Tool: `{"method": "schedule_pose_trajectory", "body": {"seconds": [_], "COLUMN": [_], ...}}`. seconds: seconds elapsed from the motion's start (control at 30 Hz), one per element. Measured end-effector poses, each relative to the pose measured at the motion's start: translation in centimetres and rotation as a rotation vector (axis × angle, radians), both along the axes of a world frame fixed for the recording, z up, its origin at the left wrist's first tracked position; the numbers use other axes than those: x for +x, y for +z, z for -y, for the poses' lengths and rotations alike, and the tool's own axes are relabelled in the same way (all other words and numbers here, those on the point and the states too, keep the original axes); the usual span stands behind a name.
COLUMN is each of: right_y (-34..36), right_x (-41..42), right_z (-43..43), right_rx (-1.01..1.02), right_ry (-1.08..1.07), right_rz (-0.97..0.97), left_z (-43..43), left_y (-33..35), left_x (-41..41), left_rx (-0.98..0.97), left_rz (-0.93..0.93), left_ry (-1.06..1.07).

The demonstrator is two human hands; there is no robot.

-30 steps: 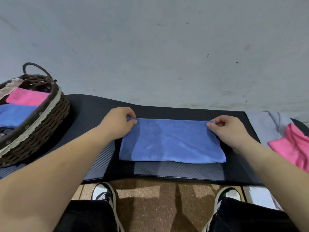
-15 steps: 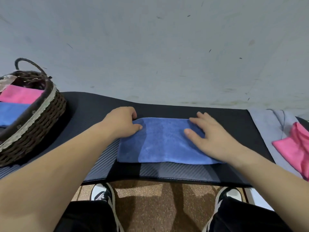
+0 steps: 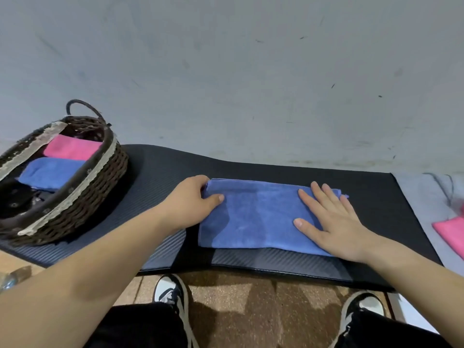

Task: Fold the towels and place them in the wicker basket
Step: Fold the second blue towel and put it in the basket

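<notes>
**Blue towel folded on the worktop, one hand gripping, one pressing flat**

A folded blue towel point(image 3: 256, 217) lies as a wide rectangle in the middle of the frame. It sits on the black ribbed worktop point(image 3: 155, 177), with its near edge just short of the worktop's front lip.

The left hand point(image 3: 193, 199) is at the towel's left end. Its fingers are curled round that short edge and its thumb point(image 3: 216, 198) lies on top of the cloth, so it pinches the end.

The right hand point(image 3: 334, 222) rests on the right part of the towel. The palm is down and the fingers point(image 3: 324, 197) are straight and spread wide, holding nothing and pressing the cloth flat. A small corner of towel sticks out beyond its fingertips towards the right.

The wicker basket point(image 3: 100, 177) stands at the left of the frame on the same worktop, well apart from the folded blue towel. It is dark brown with a pale lace band along the rim, and its handle point(image 3: 80, 106) arches at the far end. Inside it a pink towel point(image 3: 72, 148) lies furthest from the camera. A second blue towel point(image 3: 47, 172) lies just beside that one, nearer the camera.

At the right edge of the frame a grey cloth point(image 3: 421, 194) covers the surface past the end of the black mat. A loose pink towel point(image 3: 449, 232) lies on it, cut off by the frame.

Along the bottom, a left shoe point(image 3: 173, 295) and a right shoe point(image 3: 361, 307), both black and white, stand on a brown speckled floor point(image 3: 251, 302). A grey wall point(image 3: 226, 71) fills the upper half.
</notes>
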State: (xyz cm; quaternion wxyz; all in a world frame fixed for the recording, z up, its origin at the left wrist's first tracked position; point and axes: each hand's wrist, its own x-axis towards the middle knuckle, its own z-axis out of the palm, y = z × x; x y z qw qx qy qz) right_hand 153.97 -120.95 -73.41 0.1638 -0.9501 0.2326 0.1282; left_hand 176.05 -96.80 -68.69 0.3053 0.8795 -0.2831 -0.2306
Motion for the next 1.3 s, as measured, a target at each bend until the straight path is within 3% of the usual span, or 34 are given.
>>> {"method": "schedule_pose_trajectory", "body": {"seconds": [0.33,0.43,0.6,0.7,0.87,0.97,1.07,1.17,1.3], "right_y": [0.6,1.4,2.9,3.7,4.1,3.7,3.4,3.0,2.5], "right_x": [0.2,0.3,-0.6,-1.3,-2.2,-2.3,-2.2,-1.9,-1.5], "right_z": [-1.4,-1.3,-0.2,0.5,1.8,2.3,2.5,2.5,2.5], "right_rx": [0.048,0.159,0.089,0.244,0.761,0.854,0.845,0.782,0.634], "right_ry": [0.012,-0.079,-0.193,-0.375,-0.579,-0.605,-0.609,-0.593,-0.6], "right_rz": [0.01,0.202,0.498,0.546,0.506,0.464,0.43,0.422,0.431], "left_z": [0.3,1.8,6.3,9.6,13.7,14.8,14.7,13.6,11.6], "left_y": [1.7,3.0,5.1,4.9,2.9,1.8,1.1,0.8,0.8], "left_x": [-0.7,-1.6,-4.6,-6.8,-9.8,-10.8,-11.6,-11.1,-9.4], "left_rx": [-0.226,-0.283,-0.317,-0.294,-0.198,-0.154,-0.106,-0.164,-0.082], "left_rz": [-0.11,-0.195,-0.353,-0.396,-0.385,-0.356,-0.448,-0.314,0.253], "left_ry": [0.135,0.156,0.062,-0.004,-0.077,-0.141,-0.228,-0.273,-0.493]}}
